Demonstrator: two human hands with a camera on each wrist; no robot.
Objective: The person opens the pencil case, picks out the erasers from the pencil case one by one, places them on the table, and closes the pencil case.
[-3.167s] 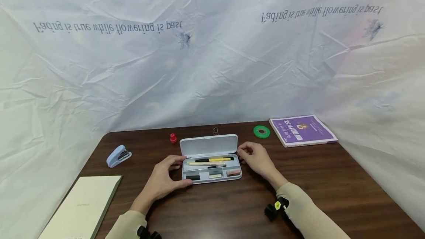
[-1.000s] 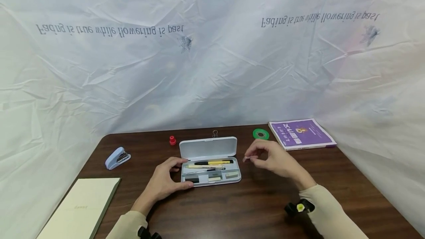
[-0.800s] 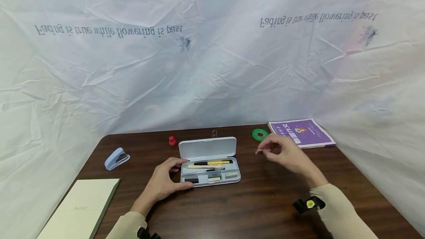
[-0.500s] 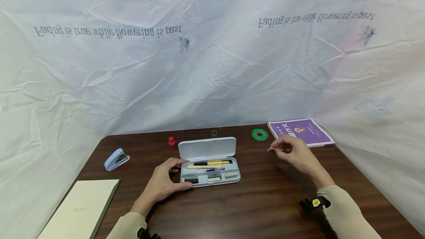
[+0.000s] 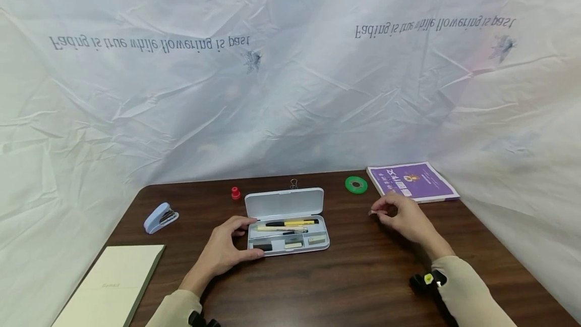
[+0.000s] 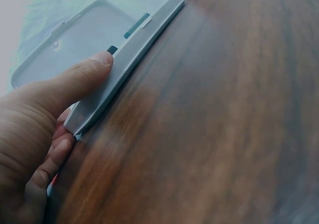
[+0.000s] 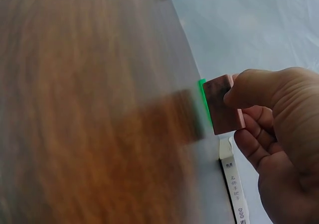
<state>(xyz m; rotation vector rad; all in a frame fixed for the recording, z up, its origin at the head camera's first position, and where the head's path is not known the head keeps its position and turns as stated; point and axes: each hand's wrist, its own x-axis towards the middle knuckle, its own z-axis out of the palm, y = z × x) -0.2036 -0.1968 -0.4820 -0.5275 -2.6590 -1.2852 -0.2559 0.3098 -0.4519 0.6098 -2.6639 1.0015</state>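
Observation:
A pale grey-blue pencil case (image 5: 285, 203) lies on the table with its lid raised. My left hand (image 5: 222, 249) holds its left end, thumb on the near corner and fingers around the far side; the left wrist view shows the thumb (image 6: 82, 79) along the case's edge. Inside are a yellow-and-black pen (image 5: 292, 223), a cream pen (image 5: 279, 228) and small blocks in the front compartments. Right of the case, my right hand (image 5: 406, 218) pinches a pinkish-brown rectangular eraser (image 7: 219, 109) between thumb and fingers, low over the table; whether it touches cannot be told.
Behind the right hand are a green tape roll (image 5: 356, 184) and a purple book (image 5: 415, 181). A red bottle-like piece (image 5: 235, 193) and a binder clip (image 5: 293, 183) stand behind the case. At left are a blue stapler (image 5: 160, 218) and a cream notebook (image 5: 109, 281).
The right hand has taken the pinkish eraser out of the case's right compartment and moved it rightward, then down near the table. The left hand stays on the case.

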